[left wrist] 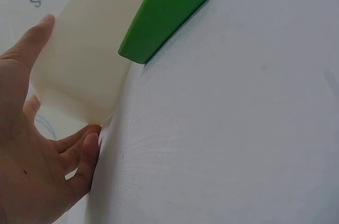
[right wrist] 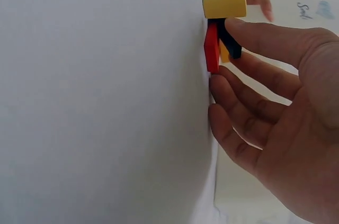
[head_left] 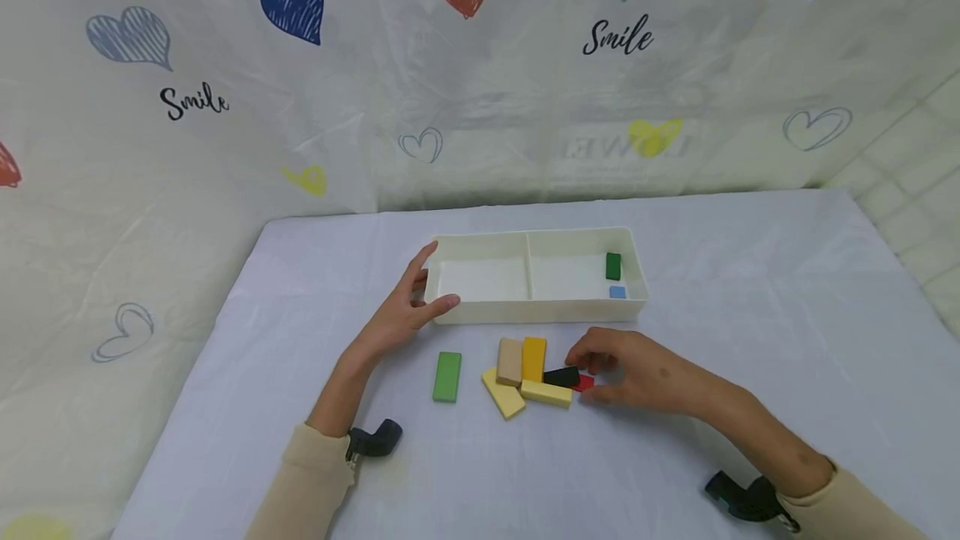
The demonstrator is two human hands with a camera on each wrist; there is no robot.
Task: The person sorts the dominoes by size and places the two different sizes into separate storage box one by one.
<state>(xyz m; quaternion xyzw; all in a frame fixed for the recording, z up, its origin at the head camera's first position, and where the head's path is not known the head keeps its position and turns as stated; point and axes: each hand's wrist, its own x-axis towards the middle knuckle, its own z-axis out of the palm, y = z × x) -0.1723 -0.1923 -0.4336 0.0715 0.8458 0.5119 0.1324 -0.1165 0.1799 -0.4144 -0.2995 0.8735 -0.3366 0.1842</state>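
My left hand spans the left end of a white two-compartment tray, thumb at the front edge and fingers round the end wall. In the left wrist view, that hand lies against the tray's end. My right hand is at the right side of a group of blocks, its thumb and index finger either side of a black block and a red block. The right wrist view has the thumb close to the black block, which leans over the red block; a firm grip does not show.
Beside the black block lie an orange block, a tan block and two pale yellow blocks. A light green block lies apart on the left. The tray's right compartment holds a dark green block and a blue block.
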